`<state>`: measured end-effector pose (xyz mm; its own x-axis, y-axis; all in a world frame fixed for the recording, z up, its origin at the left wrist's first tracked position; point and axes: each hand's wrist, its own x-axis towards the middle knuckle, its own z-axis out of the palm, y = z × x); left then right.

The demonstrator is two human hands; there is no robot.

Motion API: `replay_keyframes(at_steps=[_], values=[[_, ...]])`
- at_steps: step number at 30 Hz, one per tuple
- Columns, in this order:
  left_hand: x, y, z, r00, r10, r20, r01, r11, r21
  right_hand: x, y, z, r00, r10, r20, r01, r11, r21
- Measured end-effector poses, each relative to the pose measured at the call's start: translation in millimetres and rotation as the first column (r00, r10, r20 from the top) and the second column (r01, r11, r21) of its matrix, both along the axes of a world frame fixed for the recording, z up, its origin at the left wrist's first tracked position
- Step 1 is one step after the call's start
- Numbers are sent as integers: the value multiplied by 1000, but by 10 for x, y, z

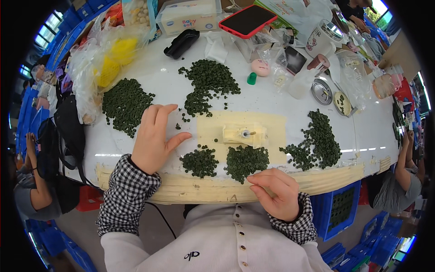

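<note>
Small dark green round pieces lie in several heaps on the white table. My left hand [156,138] hovers palm down between the far-left heap [126,106] and the near-left heap [199,162]. Its fingers are apart, with nothing in them. At the near edge of the near-middle heap [247,162], my right hand [277,192] has thumb and forefinger drawn together in a pinch. Whatever lies between those fingertips is too small to make out. Just beyond this heap stands a cream-taped block [244,135] with a short metal pin [247,133] on it.
More green pieces form a far-middle heap [208,81] and a right heap [321,140]. Along the back are a red-cased phone [247,21], a clear plastic box [188,17], a black case [181,44], a green cap [252,78] and a round tin [321,92]. Plastic bags [84,72] crowd the left.
</note>
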<state>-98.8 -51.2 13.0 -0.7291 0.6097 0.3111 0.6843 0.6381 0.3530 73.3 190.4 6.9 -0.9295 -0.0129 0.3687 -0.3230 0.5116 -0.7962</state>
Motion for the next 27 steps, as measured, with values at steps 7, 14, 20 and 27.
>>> replay_keyframes(at_steps=[7,14,20,27], values=[[-348,194,-163,990,-63,-130,43,988,-151,-3,-20,-7,1000,10,7,-10,1000,-4],[-598,411,-238,989,-74,-125,49,980,-192,11,-10,-15,1000,17,2,-17,1000,0],[-663,461,-279,968,-95,-232,50,980,-192,23,-26,-21,999,43,5,-43,999,-18],[-679,467,-340,960,-41,-277,16,995,-94,26,-31,-25,999,45,7,-45,999,-3]])
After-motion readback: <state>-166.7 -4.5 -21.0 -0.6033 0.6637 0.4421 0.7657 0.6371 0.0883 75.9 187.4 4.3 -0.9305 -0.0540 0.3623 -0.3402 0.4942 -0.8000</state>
